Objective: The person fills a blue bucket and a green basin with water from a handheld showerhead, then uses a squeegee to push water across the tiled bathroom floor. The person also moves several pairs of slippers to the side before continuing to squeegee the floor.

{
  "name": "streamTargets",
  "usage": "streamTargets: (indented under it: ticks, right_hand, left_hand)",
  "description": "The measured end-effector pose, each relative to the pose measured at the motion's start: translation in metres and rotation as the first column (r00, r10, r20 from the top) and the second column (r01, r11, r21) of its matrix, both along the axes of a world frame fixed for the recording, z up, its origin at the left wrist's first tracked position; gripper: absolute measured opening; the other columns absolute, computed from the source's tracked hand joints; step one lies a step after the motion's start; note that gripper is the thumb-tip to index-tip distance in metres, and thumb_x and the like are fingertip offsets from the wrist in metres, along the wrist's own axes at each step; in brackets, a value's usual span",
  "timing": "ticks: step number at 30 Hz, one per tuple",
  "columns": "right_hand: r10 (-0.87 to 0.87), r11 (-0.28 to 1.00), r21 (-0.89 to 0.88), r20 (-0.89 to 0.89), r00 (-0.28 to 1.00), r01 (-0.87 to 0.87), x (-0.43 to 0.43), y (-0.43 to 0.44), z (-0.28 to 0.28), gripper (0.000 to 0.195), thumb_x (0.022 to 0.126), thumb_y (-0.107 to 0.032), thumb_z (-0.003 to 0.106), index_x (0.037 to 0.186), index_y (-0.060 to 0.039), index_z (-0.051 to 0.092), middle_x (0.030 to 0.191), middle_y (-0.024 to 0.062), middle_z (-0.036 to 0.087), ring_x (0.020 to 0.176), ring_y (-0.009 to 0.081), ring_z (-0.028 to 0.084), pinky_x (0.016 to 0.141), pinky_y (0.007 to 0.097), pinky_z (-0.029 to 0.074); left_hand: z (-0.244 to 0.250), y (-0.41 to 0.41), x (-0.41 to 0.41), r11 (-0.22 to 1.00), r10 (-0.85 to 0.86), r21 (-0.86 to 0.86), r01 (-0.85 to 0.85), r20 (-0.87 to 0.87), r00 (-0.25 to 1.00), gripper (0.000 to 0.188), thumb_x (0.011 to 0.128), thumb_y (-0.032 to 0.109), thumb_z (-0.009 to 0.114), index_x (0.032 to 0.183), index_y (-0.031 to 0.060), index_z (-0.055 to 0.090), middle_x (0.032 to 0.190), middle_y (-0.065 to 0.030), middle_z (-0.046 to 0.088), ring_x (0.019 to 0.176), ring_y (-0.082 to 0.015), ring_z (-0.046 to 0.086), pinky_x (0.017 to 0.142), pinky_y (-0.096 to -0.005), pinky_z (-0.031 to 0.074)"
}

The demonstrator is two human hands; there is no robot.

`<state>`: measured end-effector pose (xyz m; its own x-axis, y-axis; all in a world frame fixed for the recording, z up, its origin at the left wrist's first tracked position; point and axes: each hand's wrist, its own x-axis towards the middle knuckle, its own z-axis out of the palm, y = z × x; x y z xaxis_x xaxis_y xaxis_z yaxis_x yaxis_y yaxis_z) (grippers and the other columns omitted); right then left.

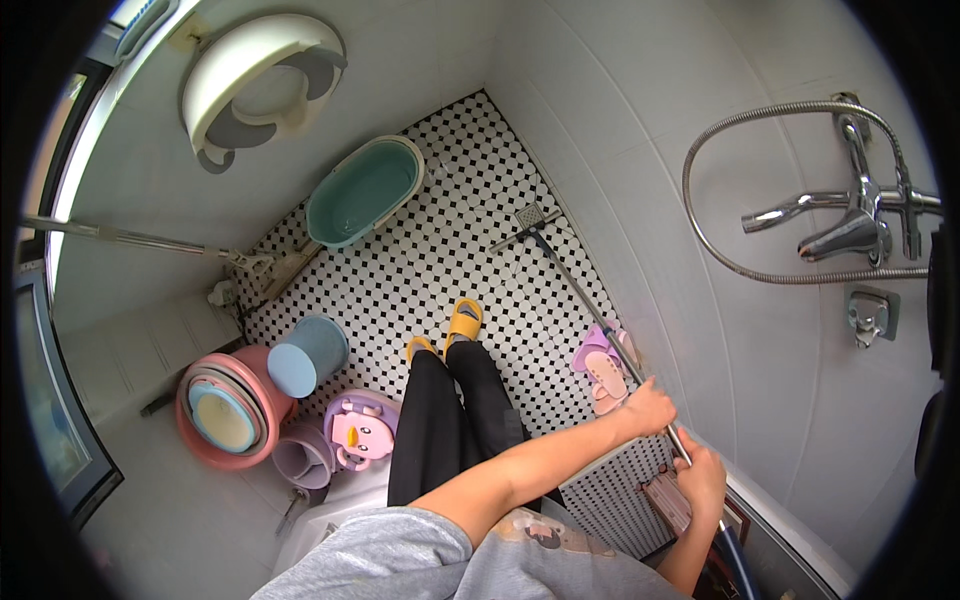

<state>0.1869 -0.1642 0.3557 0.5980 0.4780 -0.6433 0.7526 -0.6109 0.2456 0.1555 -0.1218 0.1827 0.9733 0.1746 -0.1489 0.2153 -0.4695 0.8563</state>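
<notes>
A floor squeegee (576, 279) with a metal pole slants from the tiled floor up past my right side. My left hand (651, 407) is wrapped around the middle of the pole. Higher up, near the dark blue grip (735, 559), my right hand (702, 471) also grasps it. The squeegee's straight blade (504, 241) rests on the black-and-white tiles beside the wall, right by a square floor drain (529, 215). Below my left hand, pink and purple slippers (604, 372) lie against the wall, partly covered by the pole.
A teal tub (366, 191) holding water stands by the far wall, with a flat mop (289, 271) near it. Left of my legs are a blue bucket (307, 356), nested basins (225, 416) and a pink child's potty seat (364, 435). A chrome shower tap (855, 217) juts from the right wall.
</notes>
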Motion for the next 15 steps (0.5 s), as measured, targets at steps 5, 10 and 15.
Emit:
streamTargets:
  ticks: [5, 10, 15]
  right_hand:
    - [0.226, 0.869, 0.467, -0.082, 0.971, -0.163, -0.002, 0.013, 0.051, 0.042, 0.069, -0.011, 0.063, 0.111, -0.0068, 0.058, 0.088, 0.0188, 0.060, 0.077, 0.0307, 0.059, 0.069, 0.0342, 0.047]
    - [0.400, 0.850, 0.519, -0.750, 0.527, 0.093, -0.005, -0.028, 0.059, 0.044, 0.069, -0.023, 0.070, 0.100, 0.0061, 0.060, 0.097, 0.0173, 0.061, 0.087, 0.0246, 0.059, 0.078, 0.0309, 0.045]
    - [0.290, 0.419, 0.716, -0.688, 0.665, 0.558, 0.001, -0.083, -0.004, 0.065, 0.066, -0.040, 0.074, 0.114, -0.0012, 0.052, 0.112, 0.0137, 0.054, 0.099, 0.0270, 0.055, 0.090, 0.0408, 0.042]
  left_hand:
    - [0.034, 0.002, -0.009, 0.958, 0.228, 0.153, -0.244, 0.116, 0.967, 0.011, 0.073, 0.019, 0.053, 0.070, 0.0124, 0.062, 0.070, -0.0021, 0.061, 0.081, -0.0175, 0.057, 0.080, -0.0362, 0.038]
    - [0.033, -0.010, -0.045, 0.774, 0.567, 0.187, -0.605, 0.221, 0.793, 0.007, 0.070, 0.010, 0.054, 0.067, 0.0097, 0.060, 0.066, -0.0035, 0.059, 0.075, -0.0198, 0.055, 0.075, -0.0372, 0.037]
    - [0.009, -0.033, -0.102, 0.614, 0.738, 0.161, -0.773, 0.228, 0.634, 0.004, 0.068, 0.012, 0.058, 0.068, 0.0099, 0.061, 0.067, -0.0038, 0.059, 0.072, -0.0200, 0.055, 0.070, -0.0334, 0.036]
